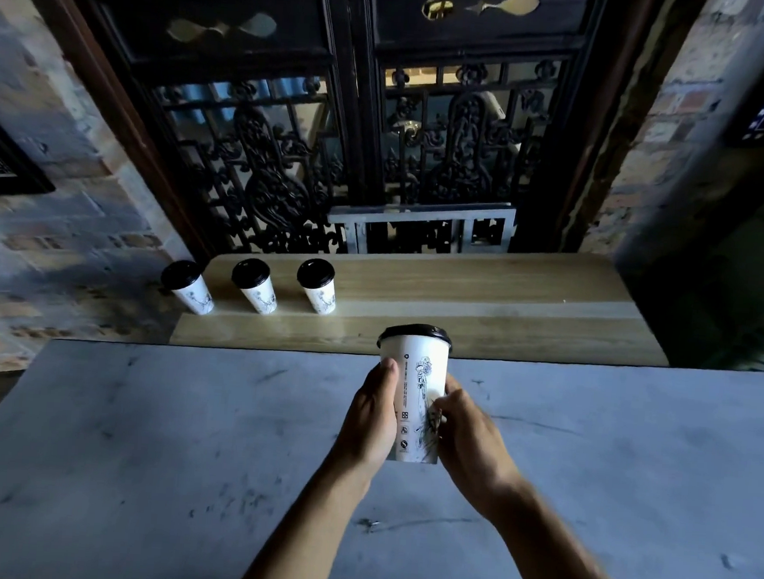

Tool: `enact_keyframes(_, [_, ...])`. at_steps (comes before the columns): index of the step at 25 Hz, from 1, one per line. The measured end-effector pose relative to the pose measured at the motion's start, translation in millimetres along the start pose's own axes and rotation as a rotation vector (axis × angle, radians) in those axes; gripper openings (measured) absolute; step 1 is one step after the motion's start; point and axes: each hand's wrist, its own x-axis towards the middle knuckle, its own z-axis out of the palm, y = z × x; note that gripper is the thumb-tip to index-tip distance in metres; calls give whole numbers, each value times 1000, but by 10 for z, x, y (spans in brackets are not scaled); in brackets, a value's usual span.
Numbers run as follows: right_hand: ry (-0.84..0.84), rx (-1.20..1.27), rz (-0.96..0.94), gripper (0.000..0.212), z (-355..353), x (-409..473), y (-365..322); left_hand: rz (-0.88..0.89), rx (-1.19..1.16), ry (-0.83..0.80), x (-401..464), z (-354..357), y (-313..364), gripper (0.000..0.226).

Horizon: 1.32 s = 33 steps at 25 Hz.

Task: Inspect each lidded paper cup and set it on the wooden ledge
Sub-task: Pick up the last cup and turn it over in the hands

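A white paper cup (418,382) with a black lid and a black line drawing is held upright above the grey table, near its far edge. My left hand (373,415) wraps the cup's left side, thumb on the front. My right hand (467,440) grips its lower right side. Three more lidded cups stand in a row at the left end of the wooden ledge (483,305): the left cup (189,287), the middle cup (254,286) and the right cup (318,286).
The grey marble-like table (178,456) fills the foreground, with the ledge just beyond it. Behind the ledge stands a dark carved lattice window (335,150) with a small metal rail (420,228). Brick walls flank both sides.
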Motion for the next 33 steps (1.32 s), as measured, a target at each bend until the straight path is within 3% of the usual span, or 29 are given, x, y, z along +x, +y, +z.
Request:
enact_keyframes(2, [-33, 11, -29, 42, 1, -1, -80, 51, 78, 19, 18, -30, 41, 51])
enact_keyframes(7, [-49, -74, -44, 50, 9, -12, -210, 322, 83, 285, -17, -121, 149, 16])
enact_keyframes(10, [-60, -120, -73, 48, 20, -51, -254, 480, 117, 270, -26, -192, 170, 7])
enact_keyframes(13, [-67, -127, -130, 39, 25, -77, -276, 477, 130, 258, -48, -211, 178, 19])
enact_keyframes(18, [13, -185, -154, 55, -24, -88, -289, 438, 160, 246, -110, -214, 169, 28])
enact_keyframes(22, [33, -154, -144, 50, 10, -71, -309, 392, 133, 228, -146, -197, 176, 36])
enact_keyframes(29, [88, -193, -188, 36, -55, -65, -294, 371, 91, 222, -79, -199, 107, 32])
enact_keyframes(33, [132, -190, -158, 50, -77, -12, -240, 373, 93, 241, -48, -211, 93, 28])
